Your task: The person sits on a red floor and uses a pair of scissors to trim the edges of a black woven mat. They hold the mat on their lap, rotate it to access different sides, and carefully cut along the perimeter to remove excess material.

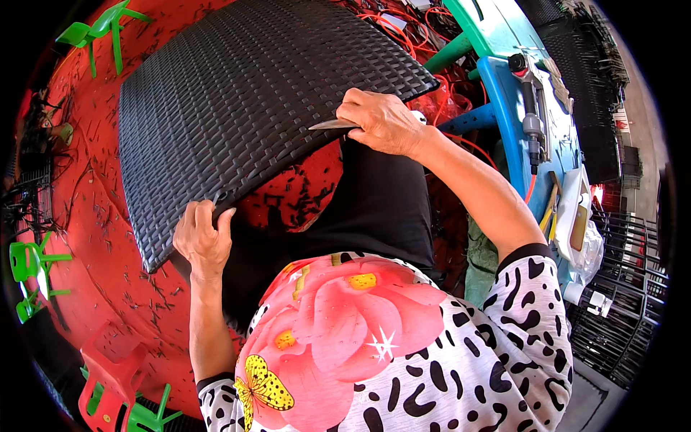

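Your left hand (203, 241) grips the lower edge of a black woven panel (245, 108) propped over your lap. Your right hand (381, 121), closed on a knife (332, 124), trims the panel's right edge; the blade probably needs steady guidance along it.

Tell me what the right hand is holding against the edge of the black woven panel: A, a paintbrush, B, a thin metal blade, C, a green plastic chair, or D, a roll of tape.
B: the right hand grips a thin metal blade laid along the near edge of the black woven panel, while the left hand holds the panel's lower edge.
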Motion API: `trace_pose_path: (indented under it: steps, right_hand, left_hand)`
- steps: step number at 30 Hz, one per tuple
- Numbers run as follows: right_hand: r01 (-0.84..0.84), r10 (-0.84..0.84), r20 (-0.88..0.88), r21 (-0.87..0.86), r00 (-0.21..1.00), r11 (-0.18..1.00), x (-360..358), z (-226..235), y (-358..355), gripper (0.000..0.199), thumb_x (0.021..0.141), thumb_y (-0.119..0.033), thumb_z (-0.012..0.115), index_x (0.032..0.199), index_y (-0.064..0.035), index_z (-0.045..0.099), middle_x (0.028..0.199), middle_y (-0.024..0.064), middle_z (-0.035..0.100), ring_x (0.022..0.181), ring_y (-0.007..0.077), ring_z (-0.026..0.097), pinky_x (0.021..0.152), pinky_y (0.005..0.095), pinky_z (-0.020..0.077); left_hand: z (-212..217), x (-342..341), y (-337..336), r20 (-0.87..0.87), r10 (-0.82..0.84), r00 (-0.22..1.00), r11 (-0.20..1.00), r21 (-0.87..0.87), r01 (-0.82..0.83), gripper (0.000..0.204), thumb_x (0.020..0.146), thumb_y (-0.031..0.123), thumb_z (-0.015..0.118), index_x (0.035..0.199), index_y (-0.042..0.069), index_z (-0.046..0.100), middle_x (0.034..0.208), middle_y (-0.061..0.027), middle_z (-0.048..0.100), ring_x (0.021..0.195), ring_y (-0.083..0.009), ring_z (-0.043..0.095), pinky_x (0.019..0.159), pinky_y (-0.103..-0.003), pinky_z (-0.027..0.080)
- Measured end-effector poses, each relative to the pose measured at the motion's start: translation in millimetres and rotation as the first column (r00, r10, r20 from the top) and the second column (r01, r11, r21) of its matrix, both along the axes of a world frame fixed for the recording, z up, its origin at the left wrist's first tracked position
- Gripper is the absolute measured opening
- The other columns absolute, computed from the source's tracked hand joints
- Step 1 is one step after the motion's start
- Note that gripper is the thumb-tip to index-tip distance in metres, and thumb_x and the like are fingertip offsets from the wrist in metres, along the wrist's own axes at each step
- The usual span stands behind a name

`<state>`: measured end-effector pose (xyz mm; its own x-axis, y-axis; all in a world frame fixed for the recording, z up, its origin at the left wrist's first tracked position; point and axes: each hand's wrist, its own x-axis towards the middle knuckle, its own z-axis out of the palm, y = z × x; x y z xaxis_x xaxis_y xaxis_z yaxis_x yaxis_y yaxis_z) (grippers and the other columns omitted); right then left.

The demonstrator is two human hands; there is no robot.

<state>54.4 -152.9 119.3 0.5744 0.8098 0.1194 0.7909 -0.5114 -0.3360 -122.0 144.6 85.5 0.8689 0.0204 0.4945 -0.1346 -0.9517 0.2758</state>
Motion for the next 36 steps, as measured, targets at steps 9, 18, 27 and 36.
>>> trace_pose_path:
  steps: [9, 18, 27, 36]
  right_hand:
    - [0.043, -0.047, -0.055, -0.082, 0.997, 0.996, 3.6, 0.9, 8.7, 0.021, 0.068, -0.012, 0.064, 0.082, -0.0028, 0.052, 0.085, 0.01, 0.05, 0.078, 0.0321, 0.055, 0.065, 0.0424, 0.0448]
    - [0.092, -0.08, -0.141, 0.08, 0.987, 0.993, -5.6, 6.5, -3.2, 0.023, 0.07, -0.011, 0.063, 0.088, -0.0025, 0.053, 0.085, 0.0115, 0.053, 0.076, 0.0316, 0.057, 0.068, 0.0401, 0.0463]
    - [0.784, -0.095, -0.981, 0.075, 0.169, 0.617, -77.8, 4.2, -37.3, 0.033, 0.085, -0.018, 0.062, 0.107, -0.0002, 0.046, 0.078, 0.0032, 0.052, 0.061, 0.0069, 0.052, 0.045, 0.0161, 0.0351]
    - [0.861, 0.154, -0.982, -0.014, -0.107, 0.508, -82.8, -1.6, -25.6, 0.021, 0.092, -0.02, 0.05, 0.1, -0.0007, 0.053, 0.074, 0.0059, 0.053, 0.056, 0.0109, 0.052, 0.044, 0.0222, 0.0395]
  left_hand:
    - [1.4, -0.8, -1.4, 0.003, 0.002, 1.0, 1.0, -0.018, -0.002, 0.032, 0.062, 0.011, 0.077, 0.079, 0.004, 0.051, 0.071, -0.0088, 0.052, 0.06, -0.0285, 0.052, 0.052, -0.036, 0.041]
    - [2.1, -0.8, -2.2, 0.003, 0.01, 1.0, 1.0, -0.029, -0.01, 0.032, 0.062, 0.011, 0.077, 0.079, 0.005, 0.051, 0.071, -0.0088, 0.051, 0.06, -0.0287, 0.052, 0.052, -0.036, 0.041]
    - [12.0, 2.6, -1.6, -0.091, -0.039, 0.995, 0.999, -0.012, 0.039, 0.033, 0.062, 0.013, 0.077, 0.083, 0.007, 0.053, 0.075, -0.007, 0.053, 0.059, -0.0282, 0.054, 0.051, -0.037, 0.042]
    - [39.4, 24.5, -39.0, -0.1, -0.3, 0.949, 0.953, 0.013, 0.302, 0.031, 0.066, 0.009, 0.071, 0.093, 0.002, 0.057, 0.092, -0.0113, 0.053, 0.08, -0.0296, 0.055, 0.069, -0.038, 0.046]
